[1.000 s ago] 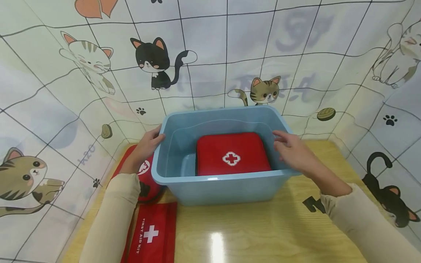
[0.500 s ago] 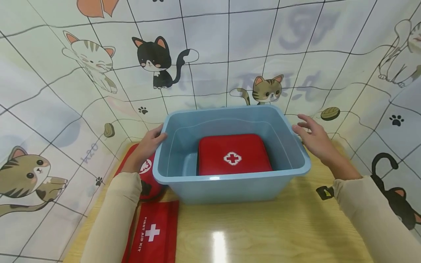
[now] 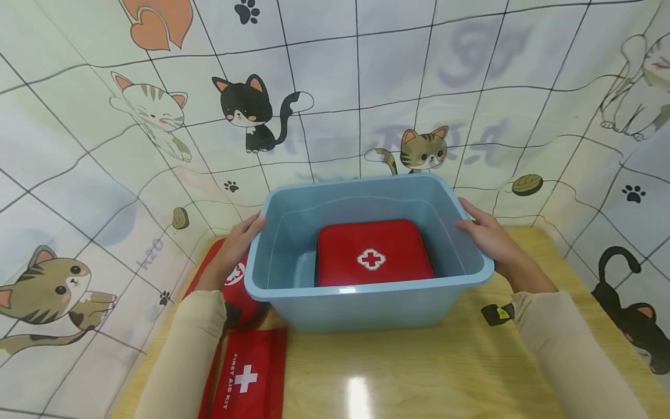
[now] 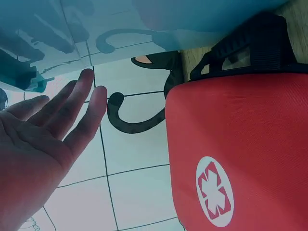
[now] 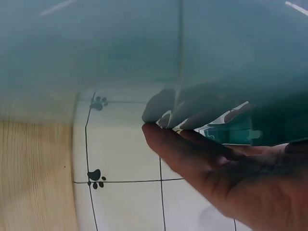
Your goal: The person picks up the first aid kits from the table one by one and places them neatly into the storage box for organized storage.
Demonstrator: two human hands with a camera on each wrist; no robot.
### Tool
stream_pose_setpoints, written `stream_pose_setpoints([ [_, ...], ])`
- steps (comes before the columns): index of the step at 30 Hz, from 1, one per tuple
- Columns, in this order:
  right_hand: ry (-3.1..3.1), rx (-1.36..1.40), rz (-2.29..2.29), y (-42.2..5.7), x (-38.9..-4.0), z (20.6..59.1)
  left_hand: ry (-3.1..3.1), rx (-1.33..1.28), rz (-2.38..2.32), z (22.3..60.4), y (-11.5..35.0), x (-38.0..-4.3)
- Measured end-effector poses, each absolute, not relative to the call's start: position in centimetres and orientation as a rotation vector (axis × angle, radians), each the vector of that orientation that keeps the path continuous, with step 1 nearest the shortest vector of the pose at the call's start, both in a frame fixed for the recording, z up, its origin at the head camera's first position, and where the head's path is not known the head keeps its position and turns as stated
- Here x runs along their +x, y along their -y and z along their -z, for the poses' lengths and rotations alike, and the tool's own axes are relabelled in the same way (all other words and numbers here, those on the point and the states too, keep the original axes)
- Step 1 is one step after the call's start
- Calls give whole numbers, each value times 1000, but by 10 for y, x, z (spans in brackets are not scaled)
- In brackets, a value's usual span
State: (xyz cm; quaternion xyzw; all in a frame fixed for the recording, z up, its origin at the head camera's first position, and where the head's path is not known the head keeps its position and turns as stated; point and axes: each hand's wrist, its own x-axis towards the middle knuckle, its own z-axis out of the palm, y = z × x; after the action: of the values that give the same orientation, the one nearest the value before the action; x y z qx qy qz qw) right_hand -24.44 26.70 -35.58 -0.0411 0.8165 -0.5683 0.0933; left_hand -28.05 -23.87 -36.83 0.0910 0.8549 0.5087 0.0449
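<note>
Two hands flank a light blue tub (image 3: 361,311) that stands on the wooden tabletop (image 3: 419,375). The left hand (image 3: 238,241) is at the tub's left edge, its fingers spread wide and nearly straight below the rim, as the left wrist view shows. The right hand (image 3: 489,235) is at the right edge, thumb laid over the rim; in the right wrist view its fingers are fairly straight and their tips touch the outside wall, where they are mirrored.

Inside the tub lies a red case (image 3: 374,256) with a white-edged cross badge on top, nearer the right wall than the left and close to the front, leaving a strip of tub floor in sight to its left.

A red bag (image 4: 245,134) with a white oval badge and a black handle (image 4: 269,45) sits just left of the tub, partly hidden by the left arm in the head view. In front of it lies a flat red pouch (image 3: 245,375) marked FIRST AID KIT beside a white cross. A small black piece (image 3: 496,315) with a yellow mark shows by the right sleeve (image 3: 562,349). Behind, the wall covering (image 3: 335,81) carries cartoon cats and a black grid
</note>
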Motion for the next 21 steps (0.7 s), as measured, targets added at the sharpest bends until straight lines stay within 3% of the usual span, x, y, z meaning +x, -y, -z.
stream_pose_setpoints([
  [7, -2495, -138, 1635, -265, -239, 355, -2839, 80, -1315, 377, 260, -279],
  [21, -2531, -171, 1630, -266, -234, 357, -2899, -249, -864, 404, 354, -261],
])
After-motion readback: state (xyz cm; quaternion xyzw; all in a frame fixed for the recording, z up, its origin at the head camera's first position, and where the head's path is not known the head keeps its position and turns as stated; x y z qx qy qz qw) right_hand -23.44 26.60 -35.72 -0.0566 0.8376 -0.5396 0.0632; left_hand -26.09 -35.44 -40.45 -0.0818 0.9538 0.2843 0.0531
